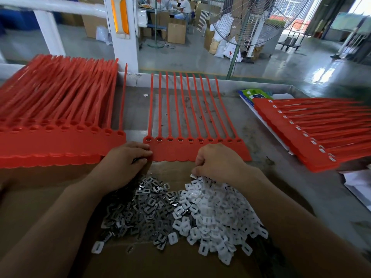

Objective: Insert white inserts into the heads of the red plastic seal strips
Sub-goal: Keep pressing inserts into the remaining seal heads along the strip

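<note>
My right hand (217, 163) pinches a white insert (193, 176) atop the pile (210, 217). My left hand (124, 163) curls at the edge of the strips (180, 152); what it holds, I cannot tell.

Glossy concrete floor (281, 63), pedestal fan (250, 25), cardboard boxes (176, 33) beyond.

Light: bright daylight from the far-right opening (360, 6).
Glare: white sheen on the floor (321, 75).
Blur: red strips (313, 133) at right smeared.
Edges: wide-angle bowing.
</note>
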The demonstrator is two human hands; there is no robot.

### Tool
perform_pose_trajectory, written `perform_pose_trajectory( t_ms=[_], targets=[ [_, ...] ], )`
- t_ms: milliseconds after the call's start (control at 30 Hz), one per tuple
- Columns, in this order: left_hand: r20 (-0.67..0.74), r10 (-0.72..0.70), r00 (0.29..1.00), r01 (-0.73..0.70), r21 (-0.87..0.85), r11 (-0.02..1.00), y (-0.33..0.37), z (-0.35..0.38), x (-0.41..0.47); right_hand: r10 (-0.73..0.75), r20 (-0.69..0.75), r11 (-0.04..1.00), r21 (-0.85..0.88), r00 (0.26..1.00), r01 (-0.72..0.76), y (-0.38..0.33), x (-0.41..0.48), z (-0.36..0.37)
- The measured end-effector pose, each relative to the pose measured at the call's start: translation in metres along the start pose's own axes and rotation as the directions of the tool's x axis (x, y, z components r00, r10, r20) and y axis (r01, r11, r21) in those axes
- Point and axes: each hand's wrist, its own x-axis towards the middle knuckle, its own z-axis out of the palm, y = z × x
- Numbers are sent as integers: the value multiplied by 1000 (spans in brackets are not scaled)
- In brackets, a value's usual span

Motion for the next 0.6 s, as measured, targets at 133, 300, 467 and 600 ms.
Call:
perform_pose_trajectory(
  t_ms=[133,300,467,600],
  targets=[
    [-15,9,1000,-9,-6,1000,-2,1,0,-14,51,997,77,999,10,1,2,0],
    [-11,10,1000,-10,-8,1000,-2,1,0,-39,46,992,123,998,33,1,2,1],
    [-7,3,1000,-3,-4,1000,-1,1,0,-81,27,981,182,996,75,0,-1,-1],
    [-8,7,1000,-7,-14,1000,0,1,0,-135,-26,963,233,991,137,-6,-1,-10]
  ],
)
